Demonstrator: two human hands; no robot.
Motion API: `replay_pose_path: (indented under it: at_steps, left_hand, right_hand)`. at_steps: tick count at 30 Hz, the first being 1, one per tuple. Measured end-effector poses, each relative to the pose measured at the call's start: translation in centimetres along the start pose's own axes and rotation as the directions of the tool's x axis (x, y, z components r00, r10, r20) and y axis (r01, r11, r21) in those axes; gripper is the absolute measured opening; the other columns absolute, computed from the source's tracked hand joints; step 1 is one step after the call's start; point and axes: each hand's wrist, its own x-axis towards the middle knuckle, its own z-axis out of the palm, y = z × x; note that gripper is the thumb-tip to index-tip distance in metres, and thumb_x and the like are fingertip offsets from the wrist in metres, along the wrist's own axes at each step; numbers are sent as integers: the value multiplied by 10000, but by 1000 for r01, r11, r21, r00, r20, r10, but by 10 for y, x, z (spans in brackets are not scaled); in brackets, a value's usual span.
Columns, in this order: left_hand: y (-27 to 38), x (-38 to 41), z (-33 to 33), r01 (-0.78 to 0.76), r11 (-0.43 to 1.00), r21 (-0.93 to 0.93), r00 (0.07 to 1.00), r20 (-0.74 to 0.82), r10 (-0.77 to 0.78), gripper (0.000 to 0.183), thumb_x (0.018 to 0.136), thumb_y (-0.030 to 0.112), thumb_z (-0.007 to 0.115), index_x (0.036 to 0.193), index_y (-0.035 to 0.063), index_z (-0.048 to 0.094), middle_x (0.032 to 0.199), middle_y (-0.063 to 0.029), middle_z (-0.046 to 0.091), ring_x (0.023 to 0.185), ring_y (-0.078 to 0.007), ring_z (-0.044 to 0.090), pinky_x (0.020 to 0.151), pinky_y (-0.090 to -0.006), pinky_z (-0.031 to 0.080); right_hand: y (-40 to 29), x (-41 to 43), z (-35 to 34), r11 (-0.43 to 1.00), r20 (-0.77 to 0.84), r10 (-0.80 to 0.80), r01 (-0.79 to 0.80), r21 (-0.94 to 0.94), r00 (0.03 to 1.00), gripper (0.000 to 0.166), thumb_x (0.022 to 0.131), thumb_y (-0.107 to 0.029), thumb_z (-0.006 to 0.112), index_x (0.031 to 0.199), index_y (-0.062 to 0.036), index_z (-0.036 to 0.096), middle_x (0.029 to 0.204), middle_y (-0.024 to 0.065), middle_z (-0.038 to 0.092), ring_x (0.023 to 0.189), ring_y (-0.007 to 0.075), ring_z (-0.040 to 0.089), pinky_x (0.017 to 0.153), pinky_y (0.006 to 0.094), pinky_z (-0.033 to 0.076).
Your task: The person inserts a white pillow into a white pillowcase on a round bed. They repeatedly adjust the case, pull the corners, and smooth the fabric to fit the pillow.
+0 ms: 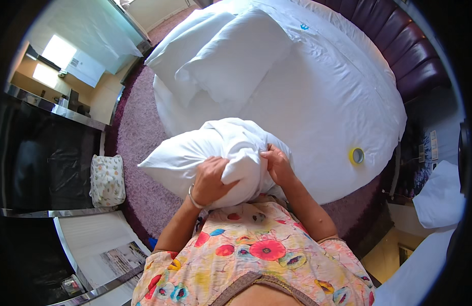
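A plump white pillow [182, 157] in a white pillowcase is held against my front, its pointed corner to the left. My left hand [210, 179] grips the bunched fabric on its near side, thumb pointing right. At the pillow's right end my right hand [277, 162] pinches the cloth between thumb and fingers. The case is folded and creased between both hands. Beyond it spreads a bed with a white sheet [316, 114], where two more white pillows [239, 57] lie overlapping at the far left.
A yellow roll of tape [356, 156] rests on the bed's right part. The padded dark leather headboard [408, 46] borders the far right. Purple shaggy carpet [140, 114] surrounds the bed. A patterned fabric bundle [107, 181] stands by the black cabinet [56, 157] on the left.
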Motion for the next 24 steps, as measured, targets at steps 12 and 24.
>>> replay_pose_path:
  at_steps: [12,24]
  left_hand:
    - [34,-24,-1,-44,989,-143,999,-38,39,307,562,111,770,710,12,520,657,-127,548,631,-313,571,588,-358,447]
    - [-24,28,-13,92,994,65,966,-249,-73,296,720,157,770,948,17,643,847,-128,631,794,-293,600,746,-376,467]
  right_hand:
    - [5,49,-58,831,-289,-171,-20,-556,942,314,807,-162,552,1024,56,613,853,61,643,739,138,584,672,291,492]
    - [18,77,-99,851,-387,-147,-82,-518,910,156,862,-164,574,892,-15,611,772,36,626,659,123,562,574,299,477]
